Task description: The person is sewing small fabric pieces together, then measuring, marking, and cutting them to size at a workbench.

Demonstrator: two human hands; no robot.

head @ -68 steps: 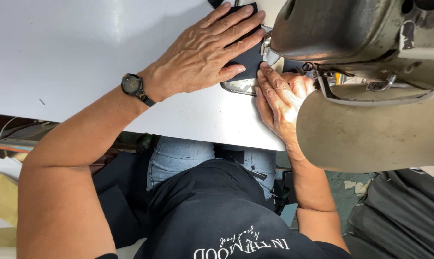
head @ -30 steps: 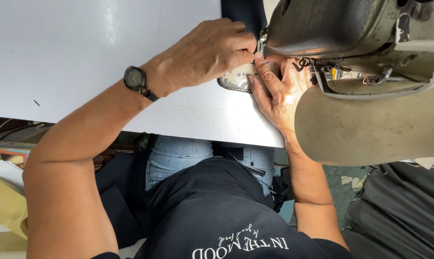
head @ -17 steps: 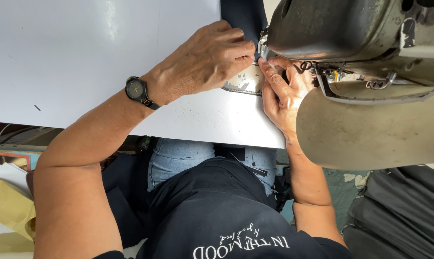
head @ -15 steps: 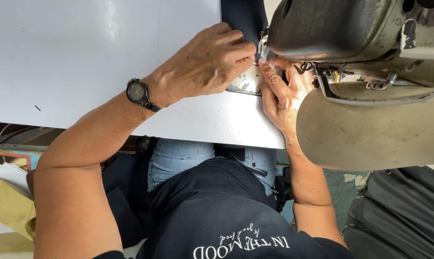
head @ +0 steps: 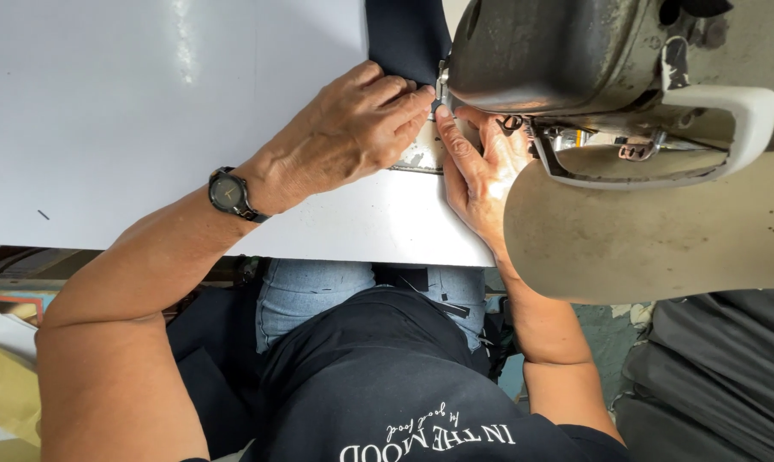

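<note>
A person sits at a white table (head: 147,120) with both hands at the needle end of a grey sewing machine (head: 575,77). The left hand (head: 352,137) lies knuckles up with its fingers curled and pressed down on the near edge of a strip of dark navy fabric (head: 406,38), which runs from under the fingertips up and away across the table, just beside the machine head. The right hand (head: 477,175) rests palm down next to it, fingers stretched flat and pointing to the same spot, its tips touching the fabric edge under the machine; neither hand is closed around anything. A black wristwatch (head: 227,194) sits on the left wrist. Dark cloth (head: 712,376) lies piled low at the right
</note>
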